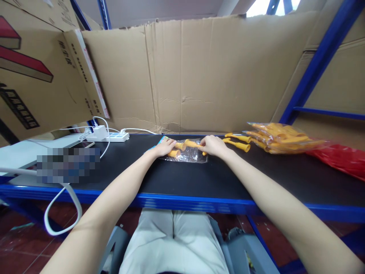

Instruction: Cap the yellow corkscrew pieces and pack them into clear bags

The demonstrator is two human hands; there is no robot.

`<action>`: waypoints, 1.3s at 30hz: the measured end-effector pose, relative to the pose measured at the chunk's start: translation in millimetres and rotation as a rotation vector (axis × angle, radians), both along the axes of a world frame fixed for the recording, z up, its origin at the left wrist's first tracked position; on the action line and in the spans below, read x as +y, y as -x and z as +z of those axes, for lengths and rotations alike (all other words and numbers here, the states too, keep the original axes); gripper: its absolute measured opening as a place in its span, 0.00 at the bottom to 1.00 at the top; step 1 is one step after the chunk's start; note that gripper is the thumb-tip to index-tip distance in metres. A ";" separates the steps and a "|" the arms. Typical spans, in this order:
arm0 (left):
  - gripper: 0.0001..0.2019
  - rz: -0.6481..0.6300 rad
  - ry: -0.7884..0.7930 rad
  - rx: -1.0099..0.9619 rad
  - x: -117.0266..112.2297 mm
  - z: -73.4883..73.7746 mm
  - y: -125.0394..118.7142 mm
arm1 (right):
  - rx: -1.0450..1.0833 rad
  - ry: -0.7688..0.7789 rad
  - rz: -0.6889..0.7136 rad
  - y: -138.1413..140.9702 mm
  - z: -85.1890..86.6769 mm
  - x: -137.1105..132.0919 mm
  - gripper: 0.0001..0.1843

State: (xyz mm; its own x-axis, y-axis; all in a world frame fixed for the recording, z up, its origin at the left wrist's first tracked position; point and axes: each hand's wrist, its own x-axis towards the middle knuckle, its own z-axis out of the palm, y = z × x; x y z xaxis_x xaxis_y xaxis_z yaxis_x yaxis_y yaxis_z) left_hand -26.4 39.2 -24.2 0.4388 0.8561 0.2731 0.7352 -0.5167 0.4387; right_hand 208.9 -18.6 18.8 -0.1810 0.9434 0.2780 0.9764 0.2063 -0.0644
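Observation:
A clear plastic bag [188, 155] lies flat on the black tabletop [199, 179], with orange plastic pieces inside and on it. My left hand [164, 147] rests on the bag's left end, fingers curled over one orange piece [173, 153]. My right hand [212, 145] is at the bag's right end, its fingers pinched on a longer orange piece [194, 144]. Two loose orange pieces [238, 140] lie just right of my right hand.
A clear bag full of orange pieces [281, 141] sits at the right, beside a red bag [340, 159]. A white power strip [110, 136] with cables lies back left. Cardboard [194, 72] walls the back. Blue shelf posts [316, 68] stand at the right.

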 end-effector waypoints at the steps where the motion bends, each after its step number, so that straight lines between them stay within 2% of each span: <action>1: 0.25 0.003 0.016 0.013 -1.3 0.5 -0.9 | 0.016 -0.011 0.011 1.3 -2.2 0.9 0.11; 4: 0.28 0.010 0.019 0.039 -3.1 0.4 -4.2 | 0.148 -0.066 0.081 5.8 -10.4 6.0 0.10; 7: 0.28 0.025 -0.037 0.018 -1.4 -2.5 -7.0 | 0.382 -0.103 0.196 11.4 -20.3 13.7 0.12; 9: 0.28 0.034 -0.064 -0.001 0.8 -5.0 -7.9 | 0.563 -0.076 0.229 15.2 -27.2 19.0 0.14; 12: 0.28 0.059 -0.097 -0.060 3.6 -7.1 -8.2 | 0.830 -0.005 0.167 19.3 -35.4 24.7 0.12; 15: 0.27 0.176 -0.107 -0.162 4.8 -5.8 -8.3 | 0.965 0.072 0.038 19.8 -38.3 26.6 0.11; 17: 0.27 0.267 -0.070 -0.239 4.9 -3.8 -8.0 | 0.967 0.125 -0.009 18.9 -37.6 25.9 0.10; 19: 0.26 0.297 -0.018 -0.302 5.0 -2.0 -7.3 | 0.958 0.179 0.007 17.9 -35.9 24.3 0.08; 25: 0.23 0.259 0.019 -0.393 6.8 -1.2 -5.1 | 0.952 0.294 0.214 18.3 -30.0 15.7 0.14; 27: 0.22 0.251 0.020 -0.372 5.6 0.0 -5.5 | 0.901 0.275 0.267 18.8 -28.1 14.0 0.15; 31: 0.21 0.257 0.024 -0.305 -0.3 5.0 -7.8 | 0.753 0.130 0.311 19.1 -24.2 11.4 0.10; 36: 0.18 0.207 0.015 -0.262 -6.4 8.0 -11.0 | 0.735 0.402 0.337 20.5 -17.8 0.6 0.14; 39: 0.16 0.185 0.004 -0.237 -6.7 8.0 -12.1 | 0.758 0.452 0.305 21.6 -16.4 -3.0 0.14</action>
State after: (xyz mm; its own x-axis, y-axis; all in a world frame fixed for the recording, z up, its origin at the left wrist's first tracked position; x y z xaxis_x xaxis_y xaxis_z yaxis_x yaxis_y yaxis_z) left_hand -14.3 32.5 -16.3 0.1997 0.9168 0.3458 0.6935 -0.3816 0.6111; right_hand 187.3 -21.6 2.5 -0.3588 0.9325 0.0416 0.5489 0.2468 -0.7986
